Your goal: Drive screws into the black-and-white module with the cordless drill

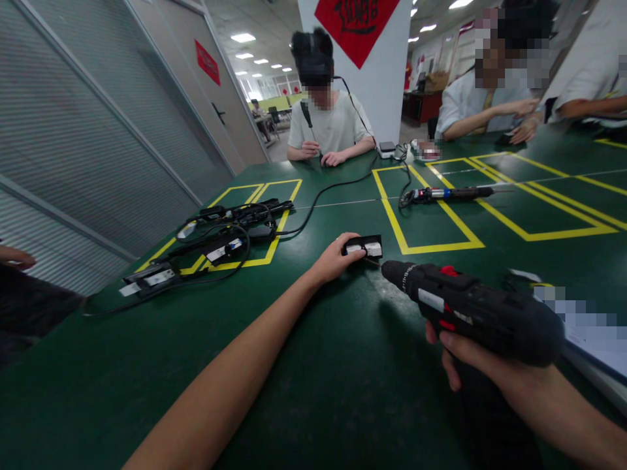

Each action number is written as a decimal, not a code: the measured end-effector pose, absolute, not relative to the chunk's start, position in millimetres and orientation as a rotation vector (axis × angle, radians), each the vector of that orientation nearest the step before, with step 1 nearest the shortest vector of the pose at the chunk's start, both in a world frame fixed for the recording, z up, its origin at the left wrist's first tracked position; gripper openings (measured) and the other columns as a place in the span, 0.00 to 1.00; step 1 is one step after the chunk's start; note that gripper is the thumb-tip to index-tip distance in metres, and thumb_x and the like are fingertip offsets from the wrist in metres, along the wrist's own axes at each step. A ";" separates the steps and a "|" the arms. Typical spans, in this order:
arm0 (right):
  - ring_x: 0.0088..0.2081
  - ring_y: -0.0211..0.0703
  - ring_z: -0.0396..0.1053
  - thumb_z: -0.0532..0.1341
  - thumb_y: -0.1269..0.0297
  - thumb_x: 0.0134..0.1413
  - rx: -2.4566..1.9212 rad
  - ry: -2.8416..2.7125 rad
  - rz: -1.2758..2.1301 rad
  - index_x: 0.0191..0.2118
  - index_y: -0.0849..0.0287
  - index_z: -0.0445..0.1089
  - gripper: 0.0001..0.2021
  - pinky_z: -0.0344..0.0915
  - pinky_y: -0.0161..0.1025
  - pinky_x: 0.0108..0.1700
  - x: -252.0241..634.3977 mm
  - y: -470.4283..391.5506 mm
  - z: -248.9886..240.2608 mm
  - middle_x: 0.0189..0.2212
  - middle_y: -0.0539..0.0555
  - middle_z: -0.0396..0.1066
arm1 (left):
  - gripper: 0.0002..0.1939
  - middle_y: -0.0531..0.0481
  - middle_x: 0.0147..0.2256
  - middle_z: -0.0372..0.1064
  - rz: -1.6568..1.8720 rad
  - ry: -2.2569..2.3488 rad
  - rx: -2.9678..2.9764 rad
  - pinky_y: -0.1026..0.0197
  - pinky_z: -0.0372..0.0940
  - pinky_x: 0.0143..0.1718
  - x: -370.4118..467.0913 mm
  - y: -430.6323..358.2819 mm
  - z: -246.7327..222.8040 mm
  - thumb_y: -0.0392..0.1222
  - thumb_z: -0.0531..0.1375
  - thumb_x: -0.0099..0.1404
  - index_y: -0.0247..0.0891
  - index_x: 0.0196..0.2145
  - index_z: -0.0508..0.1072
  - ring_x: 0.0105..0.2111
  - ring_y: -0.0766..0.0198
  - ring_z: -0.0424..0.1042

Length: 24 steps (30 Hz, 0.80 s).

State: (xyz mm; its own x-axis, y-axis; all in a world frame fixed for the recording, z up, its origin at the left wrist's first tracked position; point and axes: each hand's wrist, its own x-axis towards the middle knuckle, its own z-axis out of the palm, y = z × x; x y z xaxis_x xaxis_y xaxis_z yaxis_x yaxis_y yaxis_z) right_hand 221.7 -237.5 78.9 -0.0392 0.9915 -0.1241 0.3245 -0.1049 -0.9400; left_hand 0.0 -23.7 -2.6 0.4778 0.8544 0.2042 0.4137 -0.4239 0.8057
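My right hand (482, 362) is wrapped round the handle of a black cordless drill (470, 307) with red details. The drill is held above the table, its chuck aimed left and a thin bit reaching toward a small black case (377, 243). Gripping that case at its left end is my left hand (337, 258), the thumb lying across its near side. Pale, whitish parts show on the case's near face. Whether the bit's tip touches the case is hard to tell.
On the green table (274, 391), black power adapters with cables (225, 245) lie at left. A blue-and-black soldering-iron-like tool (450, 194) rests inside yellow tape outlines. Across from me, a person (333, 121) holds a screwdriver (307, 117). Papers (597, 333) lie at right.
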 end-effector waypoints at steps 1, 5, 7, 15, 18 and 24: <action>0.22 0.43 0.71 0.56 0.53 0.56 -1.517 -1.441 1.223 0.31 0.55 0.69 0.12 0.68 0.41 0.31 223.2 -237.3 77.2 0.18 0.48 0.71 | 0.26 0.45 0.45 0.67 0.811 1.051 2.027 0.56 0.63 0.45 0.0 -23.6 -3.0 0.53 0.58 0.58 0.38 0.51 0.64 0.42 0.58 0.68; 0.26 0.45 0.71 0.55 0.47 0.55 -1.594 -1.411 1.315 0.33 0.55 0.69 0.16 0.65 0.44 0.38 227.5 -238.4 70.7 0.19 0.48 0.71 | 0.26 0.46 0.45 0.67 0.817 1.056 2.033 0.56 0.63 0.45 0.2 -22.6 -5.0 0.53 0.58 0.58 0.38 0.52 0.64 0.41 0.59 0.68; 0.26 0.46 0.71 0.56 0.47 0.54 -1.607 -1.373 1.334 0.33 0.54 0.69 0.16 0.65 0.44 0.37 227.2 -240.0 70.2 0.20 0.48 0.71 | 0.26 0.46 0.45 0.67 0.826 1.054 2.039 0.56 0.63 0.45 0.4 -22.4 -5.2 0.53 0.58 0.58 0.38 0.52 0.64 0.42 0.59 0.68; 0.28 0.46 0.71 0.55 0.46 0.54 -1.627 -1.329 1.328 0.31 0.54 0.71 0.17 0.64 0.43 0.40 224.8 -241.5 70.0 0.20 0.49 0.71 | 0.26 0.46 0.45 0.67 0.803 1.060 2.031 0.56 0.63 0.45 0.7 -22.7 -3.7 0.53 0.58 0.59 0.38 0.52 0.64 0.41 0.59 0.68; 0.23 0.44 0.71 0.57 0.49 0.53 -1.540 -1.324 1.303 0.32 0.53 0.70 0.13 0.67 0.41 0.34 224.0 -240.0 69.1 0.18 0.47 0.71 | 0.26 0.46 0.45 0.67 0.802 1.059 2.025 0.56 0.63 0.45 0.0 -22.9 -3.9 0.53 0.58 0.58 0.39 0.52 0.63 0.41 0.59 0.68; 0.19 0.42 0.70 0.58 0.54 0.53 -1.511 -1.282 1.270 0.33 0.54 0.68 0.10 0.67 0.39 0.26 217.6 -238.5 76.2 0.17 0.47 0.71 | 0.26 0.46 0.46 0.67 0.806 1.053 2.019 0.56 0.63 0.45 0.6 -24.0 -2.5 0.53 0.58 0.58 0.39 0.51 0.64 0.42 0.59 0.68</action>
